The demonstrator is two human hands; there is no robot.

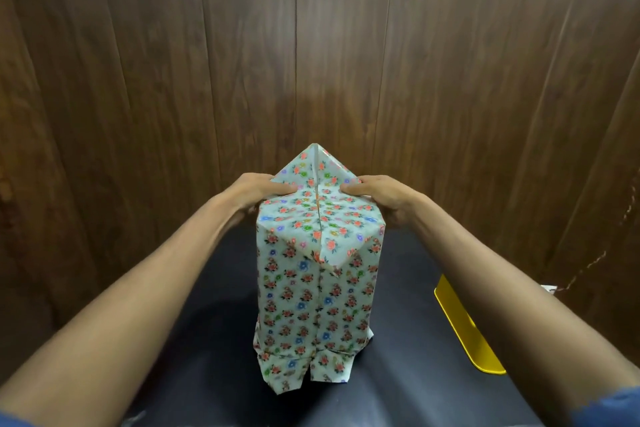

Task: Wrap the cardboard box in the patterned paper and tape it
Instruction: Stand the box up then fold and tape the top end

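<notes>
The box [318,302] stands upright on a dark surface, covered in pale paper with small flower prints; no cardboard shows. A seam runs down its near face. At the top, one triangular flap [313,166] points away from me and another hangs folded over the near edge. My left hand [258,192] grips the top left edge, thumb pressing the paper on top. My right hand [375,196] grips the top right edge the same way. At the bottom, loose paper flaps [304,369] spread out on the surface.
The dark table [408,340] carries a yellow flat object [464,329] at the right, partly behind my right forearm. A brown wooden panel wall [311,45] rises close behind the table.
</notes>
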